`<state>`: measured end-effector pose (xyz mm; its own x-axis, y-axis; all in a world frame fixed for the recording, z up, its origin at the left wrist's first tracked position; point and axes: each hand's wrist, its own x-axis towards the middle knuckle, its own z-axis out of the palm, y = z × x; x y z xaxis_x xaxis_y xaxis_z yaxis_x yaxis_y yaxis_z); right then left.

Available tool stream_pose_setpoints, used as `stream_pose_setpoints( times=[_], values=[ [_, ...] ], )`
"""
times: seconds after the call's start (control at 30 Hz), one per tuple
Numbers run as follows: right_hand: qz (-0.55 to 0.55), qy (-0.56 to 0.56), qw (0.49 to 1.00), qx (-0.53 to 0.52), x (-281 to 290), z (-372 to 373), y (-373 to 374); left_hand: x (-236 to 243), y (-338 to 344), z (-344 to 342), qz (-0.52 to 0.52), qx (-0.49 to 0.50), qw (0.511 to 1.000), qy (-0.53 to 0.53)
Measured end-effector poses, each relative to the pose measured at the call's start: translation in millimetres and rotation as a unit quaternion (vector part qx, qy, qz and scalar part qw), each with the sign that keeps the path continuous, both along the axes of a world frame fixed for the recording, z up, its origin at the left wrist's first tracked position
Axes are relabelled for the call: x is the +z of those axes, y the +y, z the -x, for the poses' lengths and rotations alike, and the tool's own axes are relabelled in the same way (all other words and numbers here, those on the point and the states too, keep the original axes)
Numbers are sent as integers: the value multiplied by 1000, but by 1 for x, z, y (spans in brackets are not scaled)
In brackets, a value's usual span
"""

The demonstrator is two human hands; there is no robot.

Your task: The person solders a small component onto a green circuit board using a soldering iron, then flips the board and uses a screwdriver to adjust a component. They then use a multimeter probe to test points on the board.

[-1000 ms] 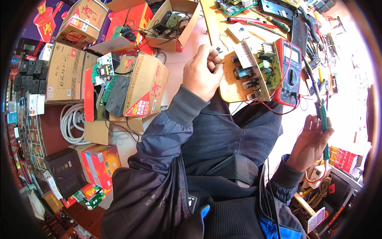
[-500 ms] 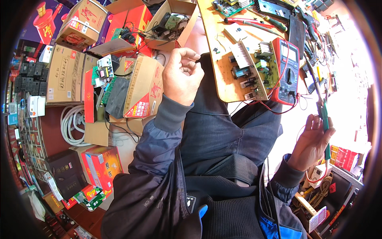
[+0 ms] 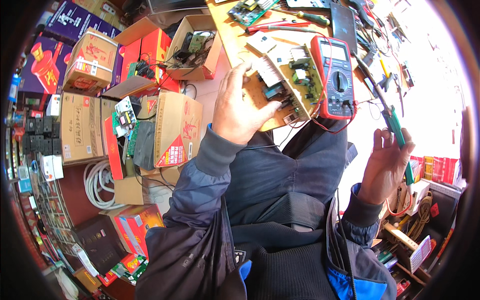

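My left hand (image 3: 235, 107) is at the bench's near-left edge, fingers apart, beside a circuit board assembly (image 3: 303, 75) with white heatsink plates; the thumb reaches its lower part, though contact is hard to confirm. A red multimeter (image 3: 332, 92) lies right of the board, with red leads across and below it. My right hand (image 3: 385, 167) grips a green-handled soldering iron (image 3: 391, 122), whose long dark shaft points up past the multimeter.
The wooden bench (image 3: 225, 35) carries another board (image 3: 250, 11), screwdrivers (image 3: 312, 19) and a black slab (image 3: 343, 27). Cardboard boxes (image 3: 82, 127) with electronics fill the left, beside a coiled white hose (image 3: 97, 185). My legs (image 3: 285, 170) are beneath the bench edge.
My left hand drew back leftward, then came forward to the board with its fingers spreading. The view has shifted, and the iron in my right hand appears slightly higher.
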<state>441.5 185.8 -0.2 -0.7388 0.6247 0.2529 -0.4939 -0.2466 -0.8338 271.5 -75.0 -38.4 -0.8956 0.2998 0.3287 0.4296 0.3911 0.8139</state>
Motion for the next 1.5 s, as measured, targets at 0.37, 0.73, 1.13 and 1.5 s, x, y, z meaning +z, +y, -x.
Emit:
stream_pose_setpoints(
  times=[0.37, 0.73, 1.13, 1.5],
  values=[
    [34, 3, 999, -30, -4, -8, 6, -8, 5, 7, -11, -24, 996, -87],
    [43, 28, 998, -27, -9, -10, 22, -9, 10, 8, -32, -9, 996, -79],
    [32, -8, 996, -82, -15, -13, 29, 1, -3, -4, -90, -26, 993, -78],
    [31, 29, 999, -12, -15, -15, 34, 47, -86, -42, -238, 12, 971, -25]
  ],
)
